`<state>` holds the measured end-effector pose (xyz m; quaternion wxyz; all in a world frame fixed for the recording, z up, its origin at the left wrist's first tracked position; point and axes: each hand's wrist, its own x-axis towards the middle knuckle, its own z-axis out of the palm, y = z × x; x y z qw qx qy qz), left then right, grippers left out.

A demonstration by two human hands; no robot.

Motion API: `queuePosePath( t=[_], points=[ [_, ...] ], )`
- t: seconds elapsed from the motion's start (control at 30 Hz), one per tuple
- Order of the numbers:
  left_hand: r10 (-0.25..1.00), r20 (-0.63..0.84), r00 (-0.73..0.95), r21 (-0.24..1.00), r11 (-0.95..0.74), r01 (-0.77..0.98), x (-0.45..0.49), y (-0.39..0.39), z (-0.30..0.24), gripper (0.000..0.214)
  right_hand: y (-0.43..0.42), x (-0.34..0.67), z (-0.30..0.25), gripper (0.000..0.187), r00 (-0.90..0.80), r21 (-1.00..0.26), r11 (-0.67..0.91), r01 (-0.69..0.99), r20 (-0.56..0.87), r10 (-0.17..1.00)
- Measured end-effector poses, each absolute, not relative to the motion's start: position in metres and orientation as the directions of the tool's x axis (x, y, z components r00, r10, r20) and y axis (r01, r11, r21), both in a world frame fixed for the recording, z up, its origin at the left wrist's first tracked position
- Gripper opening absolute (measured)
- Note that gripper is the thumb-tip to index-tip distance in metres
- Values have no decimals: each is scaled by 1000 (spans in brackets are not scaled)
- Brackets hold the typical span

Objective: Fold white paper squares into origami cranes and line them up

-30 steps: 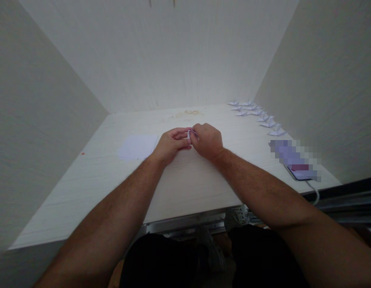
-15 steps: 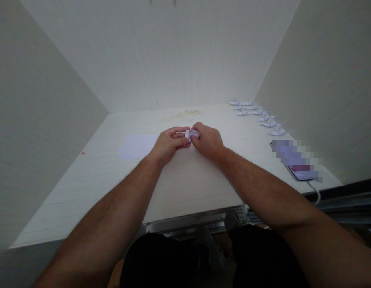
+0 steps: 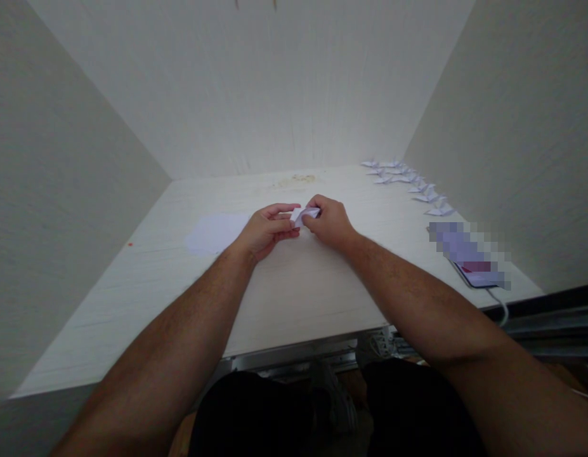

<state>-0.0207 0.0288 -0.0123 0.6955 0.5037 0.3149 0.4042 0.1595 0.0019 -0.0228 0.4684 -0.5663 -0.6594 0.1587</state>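
Note:
A small folded piece of white paper (image 3: 298,217) is held above the middle of the table between both hands. My left hand (image 3: 271,230) grips its left end, thumb in front and fingers behind. On the other side, my right hand (image 3: 330,222) pinches the paper between thumb and index finger. Pointed folds show between the fingertips; part of the paper is hidden by them. Left of my left hand, white paper sheets (image 3: 210,233) lie flat on the table, partly covered by the wrist.
Several folded white paper cranes (image 3: 423,190) stand in rows at the back right of the white table (image 3: 294,298). A phone or tablet (image 3: 469,260), blurred out, lies at the right with a cable (image 3: 500,303) running off the edge. Walls enclose the back and both sides.
The folded paper has turned slightly between the fingers, so a pointed flap now shows toward the right hand. The hands stay in nearly the same place.

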Motion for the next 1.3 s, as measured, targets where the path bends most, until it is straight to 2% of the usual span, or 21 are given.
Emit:
queuePosePath(
  t=[0.17, 0.4, 0.5, 0.63, 0.73, 0.87, 1.13, 1.3],
  points=[
    [891, -41, 452, 956, 167, -242, -23, 30, -10, 38, 7, 162, -25, 7, 100, -815, 299, 496, 395, 913],
    [926, -59, 373, 956, 160, -246, -22, 29, -6, 33, 16, 168, -28, 10, 282, -878, 326, 352, 431, 857],
    [928, -66, 368, 955, 165, -245, -22, 29, -6, 31, 13, 166, -25, 13, 229, -870, 406, 280, 472, 851],
    [923, -62, 380, 951, 170, -260, -23, 31, -7, 27, 7, 161, -21, 18, 86, -801, 482, 354, 541, 837],
    [912, -52, 407, 951, 170, -260, -23, 32, -8, 26, 4, 161, -21, 14, 4, -733, 517, 441, 578, 816],
    [893, -83, 443, 946, 210, -246, -24, 32, -7, 26, 4, 162, -21, 12, 7, -702, 492, 516, 577, 817],
    [875, -106, 473, 942, 240, -234, -25, 32, -6, 24, 5, 161, -22, 19, 20, -787, 486, 380, 532, 846],
    [867, -115, 485, 937, 257, -235, -26, 33, -7, 24, 6, 162, -24, 20, 12, -780, 510, 363, 551, 834]
  ],
)
